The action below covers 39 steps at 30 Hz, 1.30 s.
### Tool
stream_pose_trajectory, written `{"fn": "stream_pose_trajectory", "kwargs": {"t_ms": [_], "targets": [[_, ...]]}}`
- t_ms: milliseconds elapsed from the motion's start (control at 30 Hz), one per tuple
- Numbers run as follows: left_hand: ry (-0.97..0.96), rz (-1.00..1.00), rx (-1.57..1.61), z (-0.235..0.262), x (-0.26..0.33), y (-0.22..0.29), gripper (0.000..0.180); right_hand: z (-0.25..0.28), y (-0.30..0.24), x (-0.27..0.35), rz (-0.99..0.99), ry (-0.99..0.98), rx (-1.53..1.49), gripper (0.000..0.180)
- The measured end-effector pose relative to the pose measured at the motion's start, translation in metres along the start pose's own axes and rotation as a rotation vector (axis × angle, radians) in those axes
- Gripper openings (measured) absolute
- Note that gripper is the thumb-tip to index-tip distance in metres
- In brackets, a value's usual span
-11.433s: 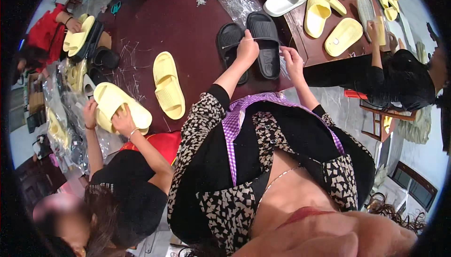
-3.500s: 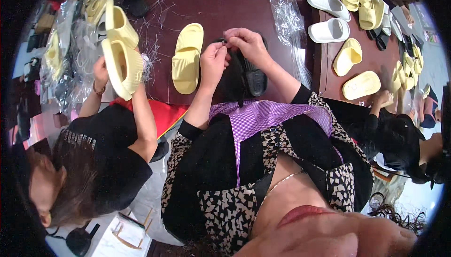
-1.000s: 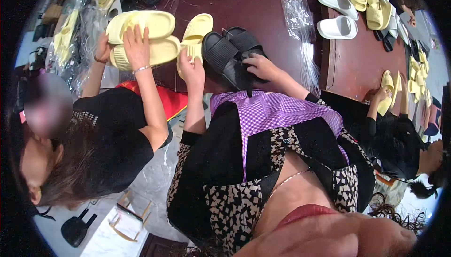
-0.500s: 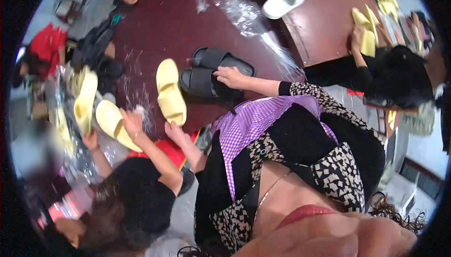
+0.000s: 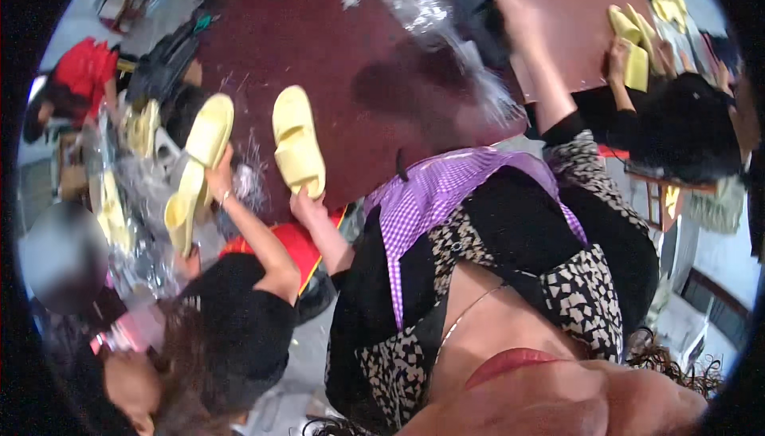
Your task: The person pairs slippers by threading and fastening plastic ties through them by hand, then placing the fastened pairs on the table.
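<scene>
left hand (image 5: 307, 206) pinching the heel end of a yellow foam slide sandal (image 5: 298, 141) on the dark red worktop (image 5: 319, 45). looks light and squishy, heel's probably the best grab. right hand (image 5: 510, 9) beyond the sandal is blurred, can't tell its grip.

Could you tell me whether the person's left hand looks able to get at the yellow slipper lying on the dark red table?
Probably yes: the left hand is already at the heel end of the yellow slipper, which lies flat on the dark red table with nothing between them.

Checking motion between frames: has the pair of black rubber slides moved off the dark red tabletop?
Yes. The right hand has carried them, blurred, toward the table's far edge.
</scene>
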<state>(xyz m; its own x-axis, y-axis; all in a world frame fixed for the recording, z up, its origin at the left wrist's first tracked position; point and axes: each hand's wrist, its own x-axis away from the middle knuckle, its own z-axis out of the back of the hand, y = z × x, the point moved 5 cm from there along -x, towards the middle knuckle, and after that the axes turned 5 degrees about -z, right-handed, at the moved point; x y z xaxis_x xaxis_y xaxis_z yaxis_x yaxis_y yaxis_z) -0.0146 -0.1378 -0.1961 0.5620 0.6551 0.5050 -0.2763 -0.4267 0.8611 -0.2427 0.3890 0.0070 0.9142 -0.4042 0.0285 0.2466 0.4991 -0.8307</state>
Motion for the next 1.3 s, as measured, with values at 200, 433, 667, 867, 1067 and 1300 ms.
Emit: {"fn": "stream_pose_trajectory", "kwargs": {"t_ms": [200,433,667,867,1067,1300], "targets": [[-0.324,0.292,0.233,-0.05,0.024,-0.041,0.035,0.106,0.019,-0.062,0.508,0.488,0.22,0.033],[-0.616,0.628,0.279,-0.138,0.081,-0.071,0.028,-0.126,0.039,0.114,0.305,-0.723,0.114,0.043],[-0.792,0.561,0.049,-0.163,0.099,-0.057,0.025,-0.226,0.086,0.166,-0.494,-0.971,-0.595,0.03],[-0.473,0.268,-0.018,-0.133,0.05,-0.034,0.05,-0.163,0.103,0.137,-0.476,-0.991,-0.659,0.031],[-0.565,0.168,0.306,-0.152,0.026,-0.025,0.043,-0.125,0.09,0.14,-0.355,-1.151,-0.318,0.033],[-0.407,0.171,0.296,-0.17,0.04,-0.045,0.036,-0.102,0.127,0.14,-0.386,-1.047,-0.258,0.029]]}}
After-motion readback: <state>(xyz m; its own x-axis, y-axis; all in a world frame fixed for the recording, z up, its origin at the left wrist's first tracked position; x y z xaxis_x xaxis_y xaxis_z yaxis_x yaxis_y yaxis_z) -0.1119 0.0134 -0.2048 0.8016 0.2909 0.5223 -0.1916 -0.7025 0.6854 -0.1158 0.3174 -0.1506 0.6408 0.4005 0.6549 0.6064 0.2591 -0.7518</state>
